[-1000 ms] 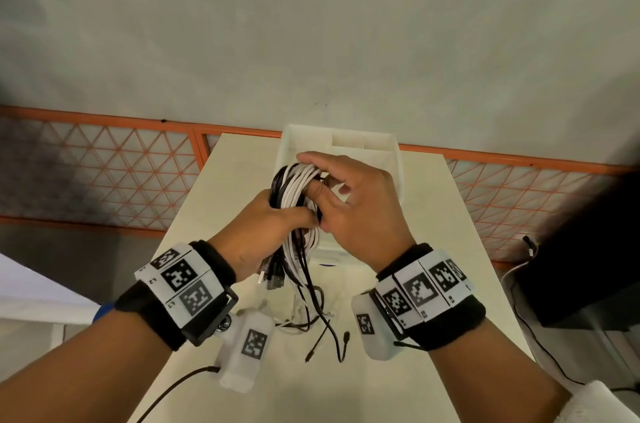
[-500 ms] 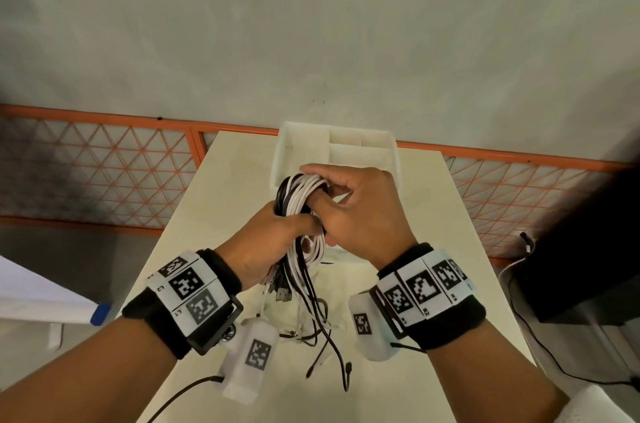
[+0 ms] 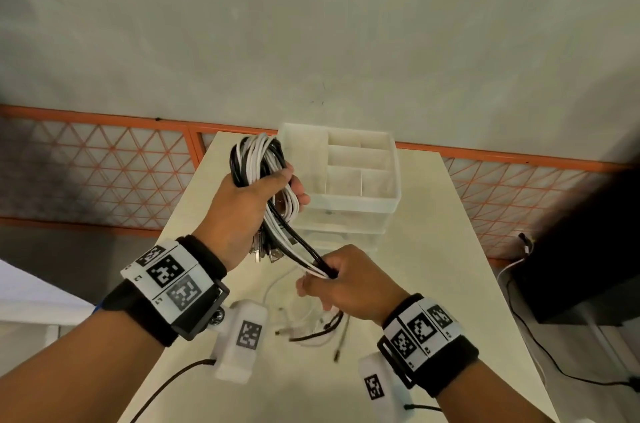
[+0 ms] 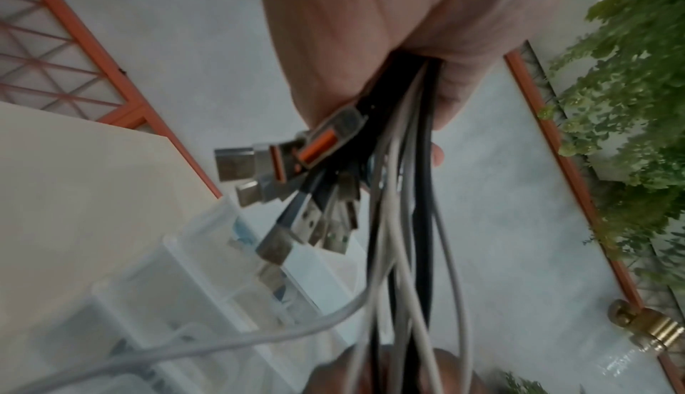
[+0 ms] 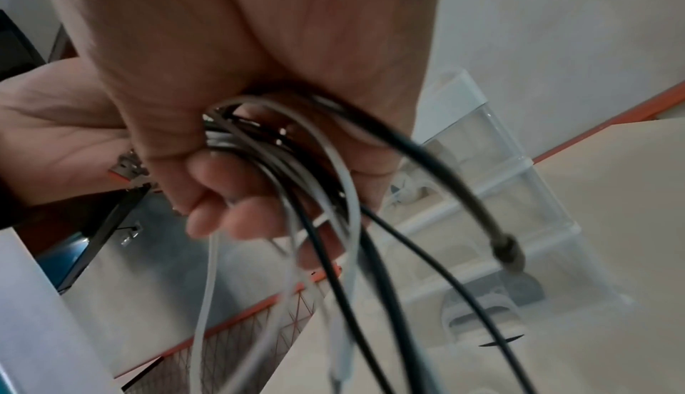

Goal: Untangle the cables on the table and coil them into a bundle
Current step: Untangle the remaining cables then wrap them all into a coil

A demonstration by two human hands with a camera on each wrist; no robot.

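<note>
A coil of black and white cables (image 3: 258, 159) is held up above the table in my left hand (image 3: 249, 208), whose fingers are curled round its lower part. Several USB plugs (image 4: 281, 166) stick out below that fist. Loose strands (image 3: 301, 254) run down and right from the coil into my right hand (image 3: 341, 279), which grips them low over the table. In the right wrist view the cable strands (image 5: 333, 195) pass through the curled fingers (image 5: 222, 192), and a black plug end (image 5: 507, 251) dangles. More cable ends (image 3: 311, 327) lie on the table under my right hand.
A clear plastic organizer (image 3: 360, 176) with compartments stands at the back of the cream table (image 3: 433, 266), just right of the coil. An orange lattice railing (image 3: 104, 166) runs behind the table. A dark box (image 3: 581, 249) and floor cables lie to the right.
My right hand has left the top of the coil and slid down the strands toward the table, pulling them taut. My left hand has raised the coil higher and to the left.
</note>
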